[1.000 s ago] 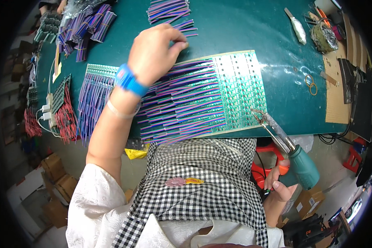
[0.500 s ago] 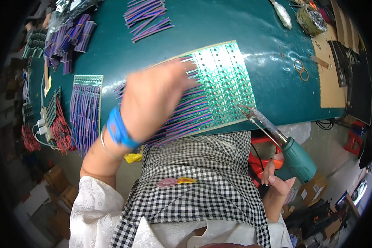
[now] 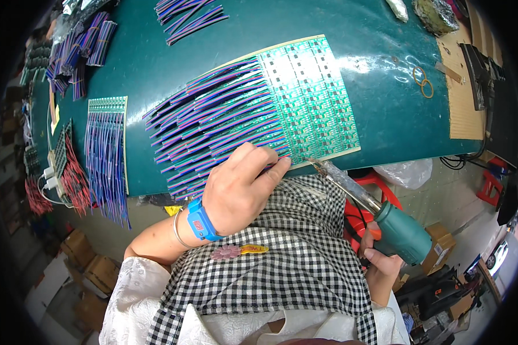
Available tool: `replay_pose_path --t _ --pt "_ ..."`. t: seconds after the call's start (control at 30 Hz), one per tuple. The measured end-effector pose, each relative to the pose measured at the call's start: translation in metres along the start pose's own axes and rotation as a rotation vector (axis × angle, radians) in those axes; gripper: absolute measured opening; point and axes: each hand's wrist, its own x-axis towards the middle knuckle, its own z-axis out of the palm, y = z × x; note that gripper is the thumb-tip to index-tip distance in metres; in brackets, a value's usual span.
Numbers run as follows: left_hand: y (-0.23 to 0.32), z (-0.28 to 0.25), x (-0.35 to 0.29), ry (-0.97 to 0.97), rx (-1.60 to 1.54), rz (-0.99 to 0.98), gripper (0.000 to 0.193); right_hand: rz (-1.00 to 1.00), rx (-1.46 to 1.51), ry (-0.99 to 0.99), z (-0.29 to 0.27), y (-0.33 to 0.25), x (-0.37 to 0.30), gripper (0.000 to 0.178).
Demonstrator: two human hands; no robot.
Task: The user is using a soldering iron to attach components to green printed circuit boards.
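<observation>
A green circuit board panel (image 3: 319, 98) lies on the table, its left part covered by rows of blue, purple and pink wires (image 3: 213, 123). My left hand (image 3: 239, 187) is closed at the panel's near edge, thumb and forefinger pinching a wire end against the board. Part of that wire is hidden by the fingers. In my right hand (image 3: 382, 261), a green-handled soldering gun (image 3: 403, 233) is gripped below the table edge. Its tip touches or nearly touches the board, just right of my left fingertips.
Loose wires (image 3: 193, 20) lie at the far side, with bundled wires (image 3: 78, 52) at far left. A second wired panel (image 3: 106, 103) overhangs the left edge. Rubber bands (image 3: 423, 82) and a cardboard sheet (image 3: 466, 109) are at right. A red stool (image 3: 380, 187) stands below.
My left hand has come down from above the wires to the board's near edge, and its fingers now pinch there. The soldering gun's tip has moved left along the board toward them.
</observation>
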Motion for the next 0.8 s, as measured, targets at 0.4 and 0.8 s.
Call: replay_pose_path --t 0.4,0.8 --pt "0.000 0.002 -0.002 0.009 -0.018 0.015 0.038 0.058 -0.125 0.007 -0.003 0.005 -0.001 0.050" --pt "0.007 -0.004 0.001 -0.055 0.014 -0.025 0.038 -0.018 -0.312 -0.130 -0.011 0.007 0.010 0.034"
